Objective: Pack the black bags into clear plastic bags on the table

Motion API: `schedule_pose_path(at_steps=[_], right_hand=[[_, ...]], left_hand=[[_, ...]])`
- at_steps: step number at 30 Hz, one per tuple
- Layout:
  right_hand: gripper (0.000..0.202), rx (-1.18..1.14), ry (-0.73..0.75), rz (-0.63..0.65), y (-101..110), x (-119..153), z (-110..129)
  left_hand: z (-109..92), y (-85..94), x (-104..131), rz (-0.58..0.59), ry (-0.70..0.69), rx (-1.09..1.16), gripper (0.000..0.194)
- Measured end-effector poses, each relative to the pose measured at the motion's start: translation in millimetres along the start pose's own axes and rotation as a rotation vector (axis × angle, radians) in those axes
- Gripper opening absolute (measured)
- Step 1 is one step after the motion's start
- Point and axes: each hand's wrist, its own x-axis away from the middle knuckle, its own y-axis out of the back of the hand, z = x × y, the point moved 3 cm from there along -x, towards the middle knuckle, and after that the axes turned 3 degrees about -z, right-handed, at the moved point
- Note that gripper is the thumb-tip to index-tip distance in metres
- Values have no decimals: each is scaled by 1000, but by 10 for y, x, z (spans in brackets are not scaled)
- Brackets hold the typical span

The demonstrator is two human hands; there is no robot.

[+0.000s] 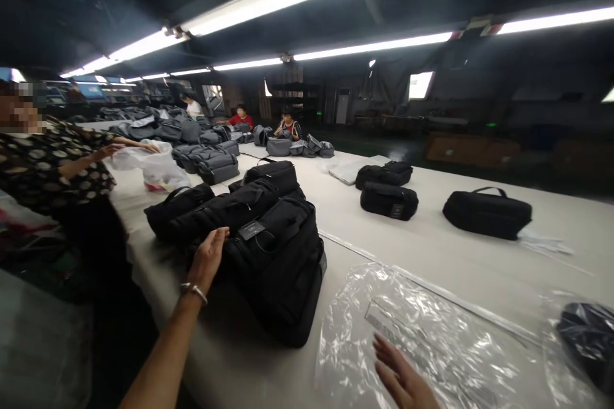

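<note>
My left hand (208, 257), with a white bracelet on the wrist, is against the near side of a black backpack (281, 262). Its fingers are stretched out and not wrapped round anything; whether they press on the fabric I cannot tell. A dark hang tag (251, 229) lies on the pack. More black bags (225, 204) are heaped right behind it. Low in the view, my right hand (401, 374) is spread over a clear plastic bag (355, 326) lying flat on the white table (336, 204), holding nothing.
Black bags (487, 212) stand on the table's far right side, and a plastic-wrapped dark item (588, 339) lies near right. At left, a co-worker in a dotted shirt (71, 160) handles a white plastic bag (163, 166). Grey bags (211, 163) pile up beyond; other people sit farther back.
</note>
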Motion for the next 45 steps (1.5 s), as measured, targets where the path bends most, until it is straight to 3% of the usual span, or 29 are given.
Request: schedule_pose_path(at_steps=[2, 5, 8, 10, 13, 17, 20, 22, 24, 26, 27, 29, 31, 34, 37, 41, 45], right_hand=[[76, -134, 56, 76, -457, -131, 574], [87, -334, 182, 121, -1024, -291, 1256], [108, -471, 280, 70, -1250, -358, 1517], [117, -476, 281, -25, -1205, -335, 1455], [118, -370, 230, -236, -942, -201, 1200], [93, -261, 87, -490, -524, 78, 878], [75, -267, -26, -540, -352, 303, 741], [69, -287, -29, -533, -319, 440, 705], [66, -312, -15, -521, -335, 550, 674], [65, -342, -56, -527, -374, 624, 606], [64, -363, -91, -527, -397, 646, 558], [67, -424, -122, -513, -427, 663, 454], [71, -515, -83, -483, -409, 665, 360], [78, -615, -38, -434, -251, 725, 226], [79, -629, -113, -414, 60, 948, 79], [72, -666, -240, -412, 550, 1449, -141], [53, -689, -372, -420, 805, 1915, -435]], left_hand=[[105, -39, -15, 121, 33, 34, 64], [83, -100, 212, 259, 58, 148, 69], [-107, -180, 567, 477, 20, 341, 66], [-247, -261, 823, 580, -84, 385, 56], [-339, -460, 1213, 615, -194, 401, 40], [-310, -765, 1759, 668, -261, 497, 31], [-303, -862, 2025, 815, -397, 515, 28], [-294, -889, 1954, 853, -461, 488, 25], [-278, -976, 1636, 744, -488, 412, 25], [-265, -1198, 1197, 584, -491, 284, 36], [-254, -1380, 996, 589, -454, 211, 47], [-242, -1810, 727, 735, -394, 83, 60], [-258, -2181, 652, 868, -387, 8, 60], [-321, -2420, 813, 982, -413, -45, 58], [-367, -2237, 1145, 1051, -436, -71, 63], [-253, -1629, 1732, 1101, -411, -52, 54], [93, -1147, 2345, 1422, -262, 3, 36]])
